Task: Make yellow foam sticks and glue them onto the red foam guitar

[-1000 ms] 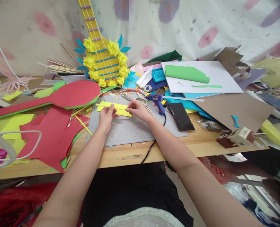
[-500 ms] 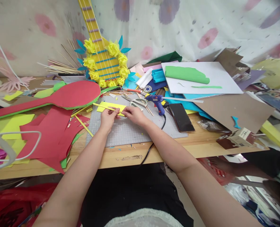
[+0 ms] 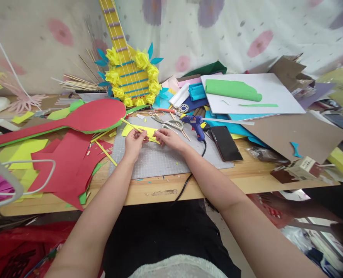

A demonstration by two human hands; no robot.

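A thin yellow paper-wrapped stick (image 3: 131, 125) slants down to the right between my two hands, above a yellow paper strip (image 3: 127, 130) on the grey cutting mat (image 3: 157, 164). My left hand (image 3: 135, 143) pinches the stick near its middle, thumb on top. Curled at the stick's lower right end are the fingers of my right hand (image 3: 168, 138), with the tip showing just below them. Just beyond my right hand lie scissors (image 3: 174, 124) and a blue glue gun (image 3: 196, 125). Another yellow stick (image 3: 106, 153) rests at the mat's left edge.
A red paddle-shaped cutout (image 3: 99, 116) and red sheets (image 3: 64, 166) cover the left. Behind stands a yellow paper guitar (image 3: 132, 79) with flowers. To the right are a phone (image 3: 226, 143), a white board (image 3: 281, 92), brown card (image 3: 301, 133) and a small carton (image 3: 299, 170).
My right hand has shifted slightly along the stick toward its lower end, whose tip now shows. The stick tilts more steeply. The whole view has shifted a little.
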